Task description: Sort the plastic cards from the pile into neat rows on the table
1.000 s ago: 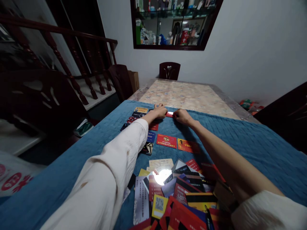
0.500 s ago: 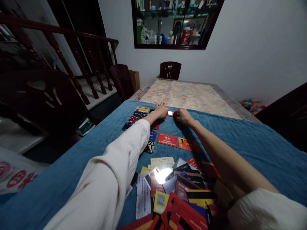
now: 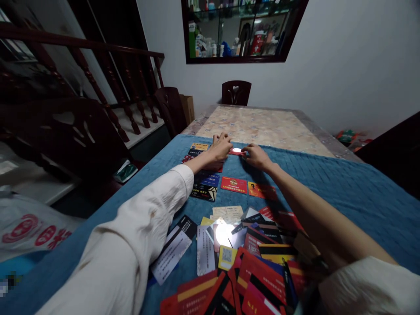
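A shiny red card (image 3: 236, 152) lies at the far side of the blue cloth, glare whitening its middle. My right hand (image 3: 258, 157) pinches its right end between thumb and fingertips. At the card's left end is my left hand (image 3: 221, 146), fingers bent and apart; whether they touch the card is hard to see. Below my left wrist, partly hidden, are dark and red cards (image 3: 196, 153) in an overlapping column. Nearer me are a blue card (image 3: 209, 179), a black VIP card (image 3: 204, 192), a red card with gold print (image 3: 233, 184) and an orange-red card (image 3: 261, 189).
A loose heap of mixed cards (image 3: 259, 271) covers the near part of the blue cloth (image 3: 328, 210), with a bright light spot on it. A pen (image 3: 288, 282) lies among them. Chairs (image 3: 236, 92) stand around the table; a plastic bag (image 3: 29, 227) is at the left.
My view has shifted slightly, uncovering grey and black cards beside my left sleeve. My right fingers have loosened a little at the red card, which stays in about the same place.
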`<state>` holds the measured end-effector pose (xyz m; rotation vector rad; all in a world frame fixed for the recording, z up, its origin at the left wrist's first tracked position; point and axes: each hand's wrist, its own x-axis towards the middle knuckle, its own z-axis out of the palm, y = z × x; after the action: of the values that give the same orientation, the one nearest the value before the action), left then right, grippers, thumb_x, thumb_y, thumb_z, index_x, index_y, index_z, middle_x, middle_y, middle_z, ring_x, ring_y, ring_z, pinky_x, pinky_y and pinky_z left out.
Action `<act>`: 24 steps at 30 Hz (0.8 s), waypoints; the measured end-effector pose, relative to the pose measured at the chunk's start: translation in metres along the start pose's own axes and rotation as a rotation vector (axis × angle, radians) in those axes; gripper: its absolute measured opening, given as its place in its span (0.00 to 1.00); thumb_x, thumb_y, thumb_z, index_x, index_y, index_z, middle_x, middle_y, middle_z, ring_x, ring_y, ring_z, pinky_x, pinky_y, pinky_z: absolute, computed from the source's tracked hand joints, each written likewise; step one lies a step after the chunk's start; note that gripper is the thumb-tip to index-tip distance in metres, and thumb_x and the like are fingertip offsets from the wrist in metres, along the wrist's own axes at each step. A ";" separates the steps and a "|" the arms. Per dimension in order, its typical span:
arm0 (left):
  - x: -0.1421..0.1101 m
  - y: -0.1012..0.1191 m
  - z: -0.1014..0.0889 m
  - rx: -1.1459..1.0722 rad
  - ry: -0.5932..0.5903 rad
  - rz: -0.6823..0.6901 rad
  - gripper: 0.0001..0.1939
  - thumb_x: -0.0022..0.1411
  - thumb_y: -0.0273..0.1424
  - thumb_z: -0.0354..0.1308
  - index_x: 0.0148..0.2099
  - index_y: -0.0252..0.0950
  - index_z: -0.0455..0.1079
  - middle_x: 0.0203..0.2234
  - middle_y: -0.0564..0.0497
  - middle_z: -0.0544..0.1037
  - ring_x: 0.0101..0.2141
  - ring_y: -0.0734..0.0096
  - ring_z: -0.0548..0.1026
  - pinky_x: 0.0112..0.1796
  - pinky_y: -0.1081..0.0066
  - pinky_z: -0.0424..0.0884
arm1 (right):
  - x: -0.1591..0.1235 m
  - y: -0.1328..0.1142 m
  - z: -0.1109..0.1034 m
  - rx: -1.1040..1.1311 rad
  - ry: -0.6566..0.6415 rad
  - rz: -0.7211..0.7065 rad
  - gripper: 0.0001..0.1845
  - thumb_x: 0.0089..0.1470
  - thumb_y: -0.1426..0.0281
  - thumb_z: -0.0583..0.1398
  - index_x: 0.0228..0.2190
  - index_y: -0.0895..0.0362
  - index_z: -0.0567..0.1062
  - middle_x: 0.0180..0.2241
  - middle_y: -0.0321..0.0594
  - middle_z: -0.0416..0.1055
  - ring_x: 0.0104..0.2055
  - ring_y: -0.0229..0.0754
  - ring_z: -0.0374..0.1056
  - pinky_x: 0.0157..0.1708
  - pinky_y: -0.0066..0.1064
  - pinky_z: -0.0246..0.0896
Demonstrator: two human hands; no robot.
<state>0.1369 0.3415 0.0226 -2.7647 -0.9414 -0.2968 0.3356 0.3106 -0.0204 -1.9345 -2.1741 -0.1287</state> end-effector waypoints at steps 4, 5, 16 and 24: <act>-0.019 0.005 -0.010 -0.001 0.013 0.013 0.11 0.60 0.25 0.54 0.42 0.34 0.77 0.50 0.39 0.73 0.58 0.45 0.58 0.51 0.48 0.57 | -0.017 -0.011 -0.012 -0.008 0.021 -0.023 0.19 0.58 0.71 0.56 0.49 0.57 0.77 0.50 0.50 0.71 0.50 0.49 0.68 0.45 0.32 0.61; -0.024 0.006 -0.012 -0.007 0.015 0.015 0.11 0.60 0.25 0.54 0.42 0.34 0.77 0.50 0.39 0.73 0.58 0.46 0.58 0.51 0.48 0.56 | -0.021 -0.014 -0.015 -0.012 0.028 -0.037 0.19 0.58 0.71 0.56 0.49 0.57 0.77 0.50 0.50 0.72 0.50 0.50 0.67 0.44 0.32 0.60; -0.104 0.024 -0.040 -0.033 -0.018 0.065 0.15 0.61 0.23 0.52 0.46 0.36 0.76 0.49 0.39 0.73 0.58 0.46 0.57 0.53 0.48 0.52 | -0.071 -0.065 -0.035 0.011 0.038 -0.223 0.13 0.59 0.73 0.56 0.40 0.57 0.80 0.44 0.47 0.76 0.45 0.49 0.66 0.40 0.33 0.55; -0.175 0.039 -0.059 -0.069 -0.011 0.027 0.12 0.66 0.26 0.51 0.44 0.36 0.76 0.47 0.42 0.75 0.57 0.49 0.58 0.53 0.48 0.51 | -0.120 -0.120 -0.045 0.108 0.051 -0.381 0.12 0.60 0.74 0.56 0.38 0.56 0.80 0.39 0.46 0.76 0.41 0.47 0.63 0.38 0.34 0.52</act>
<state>0.0183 0.1956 0.0297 -2.8416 -0.9118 -0.3160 0.2346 0.1702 0.0059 -1.4273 -2.4345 -0.1190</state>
